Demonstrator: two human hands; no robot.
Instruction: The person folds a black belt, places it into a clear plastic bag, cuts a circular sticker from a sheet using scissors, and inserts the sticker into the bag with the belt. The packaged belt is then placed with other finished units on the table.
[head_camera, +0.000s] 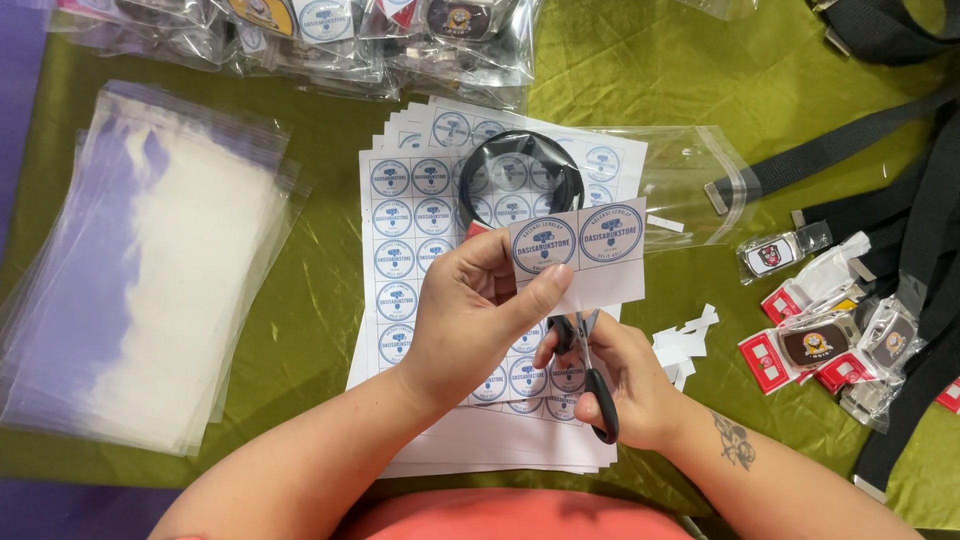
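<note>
Clear bags (150, 270) lie left, black belts (900, 170) right (buckles (815, 340) wrapped).

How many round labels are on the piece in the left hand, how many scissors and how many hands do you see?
Round labels on the cut strip in the left hand: 2
Scissors, in the right hand: 1
Hands: 2
Total: 5

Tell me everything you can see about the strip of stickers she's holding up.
The sticker strip is a small white paper rectangle bearing two round blue-ringed labels side by side. The left hand pinches its lower left edge, holding it flat toward the camera above the stack of uncut sheets. The scissors in the right hand meet its bottom edge.
</note>
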